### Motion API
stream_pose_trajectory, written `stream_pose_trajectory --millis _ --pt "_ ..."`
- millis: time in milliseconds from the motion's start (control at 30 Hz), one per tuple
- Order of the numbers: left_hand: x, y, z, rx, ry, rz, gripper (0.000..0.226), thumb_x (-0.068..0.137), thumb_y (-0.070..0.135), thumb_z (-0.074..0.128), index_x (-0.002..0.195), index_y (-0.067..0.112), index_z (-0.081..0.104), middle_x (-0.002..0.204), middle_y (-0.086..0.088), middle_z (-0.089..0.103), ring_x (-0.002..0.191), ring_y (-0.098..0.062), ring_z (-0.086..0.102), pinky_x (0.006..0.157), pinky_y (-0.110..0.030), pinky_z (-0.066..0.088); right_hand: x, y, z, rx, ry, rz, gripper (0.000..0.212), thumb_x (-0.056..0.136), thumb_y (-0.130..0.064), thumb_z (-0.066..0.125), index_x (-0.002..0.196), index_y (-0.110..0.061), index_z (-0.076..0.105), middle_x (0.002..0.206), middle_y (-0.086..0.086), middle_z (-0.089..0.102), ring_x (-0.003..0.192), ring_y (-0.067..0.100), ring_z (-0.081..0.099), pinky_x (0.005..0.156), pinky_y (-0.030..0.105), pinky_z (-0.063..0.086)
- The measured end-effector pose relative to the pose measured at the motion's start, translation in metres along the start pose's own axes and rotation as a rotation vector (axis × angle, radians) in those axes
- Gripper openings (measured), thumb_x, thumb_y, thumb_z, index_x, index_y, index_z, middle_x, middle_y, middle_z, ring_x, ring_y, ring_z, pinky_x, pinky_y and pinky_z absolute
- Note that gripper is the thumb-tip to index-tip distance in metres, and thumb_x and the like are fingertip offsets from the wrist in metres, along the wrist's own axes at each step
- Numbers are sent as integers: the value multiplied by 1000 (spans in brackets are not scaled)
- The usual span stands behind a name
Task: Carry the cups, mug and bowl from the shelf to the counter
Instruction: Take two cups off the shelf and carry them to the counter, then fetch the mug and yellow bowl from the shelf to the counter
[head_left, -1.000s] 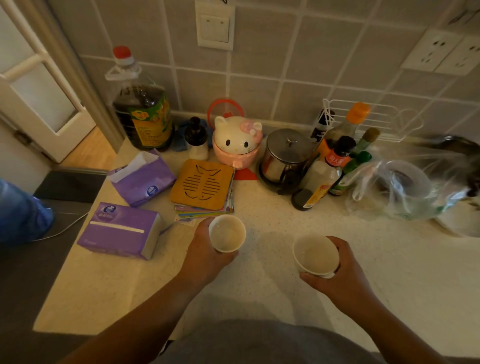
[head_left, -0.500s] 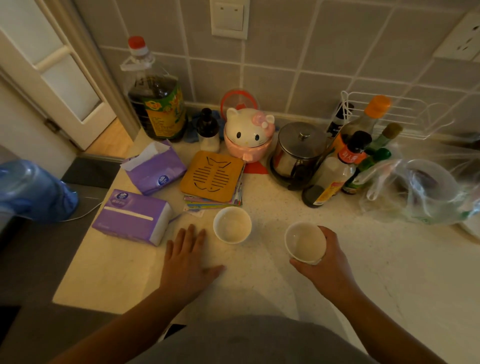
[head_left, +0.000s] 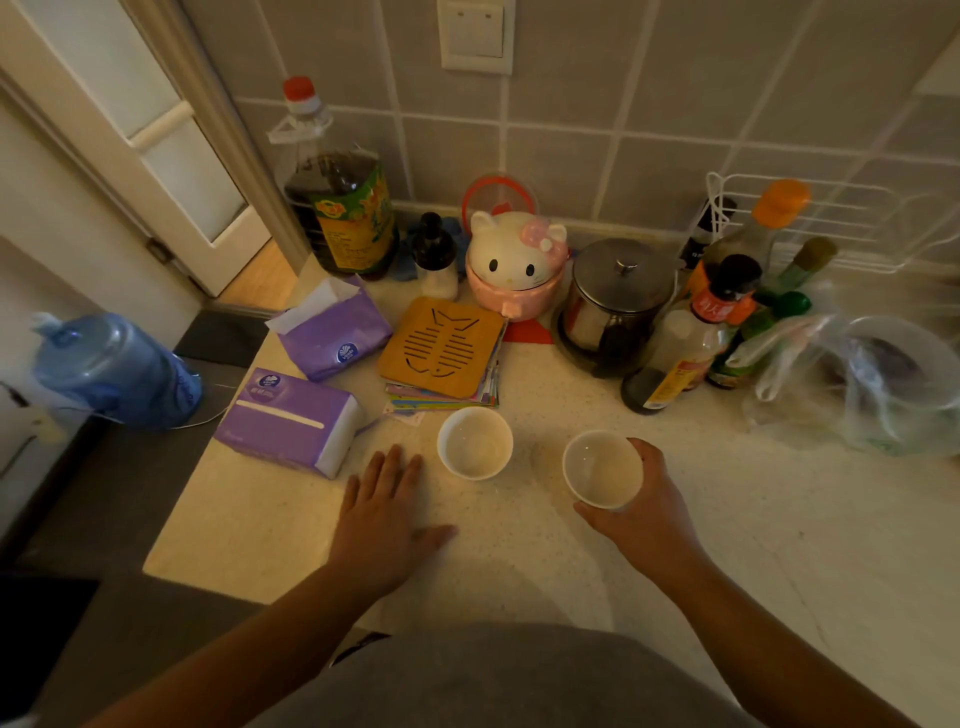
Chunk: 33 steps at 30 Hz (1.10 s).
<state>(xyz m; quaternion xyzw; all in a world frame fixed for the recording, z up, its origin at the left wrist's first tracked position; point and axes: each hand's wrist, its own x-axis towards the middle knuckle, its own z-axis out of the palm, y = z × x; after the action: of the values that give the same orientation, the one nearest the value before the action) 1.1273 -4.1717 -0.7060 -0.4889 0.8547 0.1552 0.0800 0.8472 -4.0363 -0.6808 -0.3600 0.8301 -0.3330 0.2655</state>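
— White, both of them?
— Yes, white and glazed. Gripping the right small white round cup (head_left: 601, 469) with the right hand (head_left: 644, 519), curling fingers round its far side and pressing the thumb against its near wall. Holding it upright, mouth facing up, low over the pale speckled stone surface (head_left: 727, 493). Hard to tell whether touching down or hanging just above.
— And over on the other side?
— Touching nothing with the left hand (head_left: 387, 514). Spreading it palm-down at the surface with fingers straight and slightly apart, thumb pointing toward the left small white round cup (head_left: 475, 442), just beside it but not reaching it.
— Standing where, that one?
— Standing upright on the surface, just in front of the stack of colourful cards (head_left: 441, 397) lying under the square wooden trivet with a fish-bone cut-out (head_left: 441, 347). Sitting near the gripped cup, apart from it.
— Seeing anything else around?
— Seeing a purple tissue box (head_left: 291, 422) just left of the left hand, with an opened purple tissue pack (head_left: 335, 335) behind it. Further back, lining the tiled wall: a large dark oil bottle with a red cap (head_left: 343, 208), a pink-and-white cat-faced jar (head_left: 514, 265), a steel-lidded glass pot (head_left: 615, 296), a black-capped sauce bottle (head_left: 691, 332) and a clear plastic bag (head_left: 857, 384).
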Motion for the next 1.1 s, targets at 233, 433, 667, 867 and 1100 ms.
stream_pose_trajectory --millis 233,433,667,867,1100 --pt "-2 -2 7 -30 -2 -28 105 69 91 21 152 32 -4 164 -1 -7 149 -22 -8 118 -46 -1 5 5 3 32 2 16 95 52 -44 90 126 -45 29 113 -20 42 102 6 46 77 27 40" --pt "-8 1 8 -36 4 -57 104 71 88 25 153 30 -2 164 -2 -6 150 -22 -7 120 -48 3 7 4 4 23 -1 -5 97 51 -45 90 126 -44 29 114 -20 42 102 5 46 74 25 39" --pt "-16 6 4 -42 -18 -78 100 76 83 30 153 28 -3 164 -2 -9 150 -23 -9 121 -49 4 8 3 3 32 -23 -21 97 52 -45 89 128 -44 28 116 -21 42 105 6 46 77 28 41" --pt "-18 9 4 -65 -17 -95 98 78 80 36 154 28 -1 164 -2 -7 150 -23 -8 121 -49 5 10 1 3 49 -46 -11 98 54 -45 88 129 -45 25 117 -21 41 107 6 45 81 29 42" --pt "-20 11 2 -65 15 -81 96 80 78 37 154 26 4 164 -4 -2 150 -25 -3 120 -50 8 2 9 -4 21 -62 65 112 56 -48 86 144 -38 18 142 -6 48 117 6 46 96 40 44"
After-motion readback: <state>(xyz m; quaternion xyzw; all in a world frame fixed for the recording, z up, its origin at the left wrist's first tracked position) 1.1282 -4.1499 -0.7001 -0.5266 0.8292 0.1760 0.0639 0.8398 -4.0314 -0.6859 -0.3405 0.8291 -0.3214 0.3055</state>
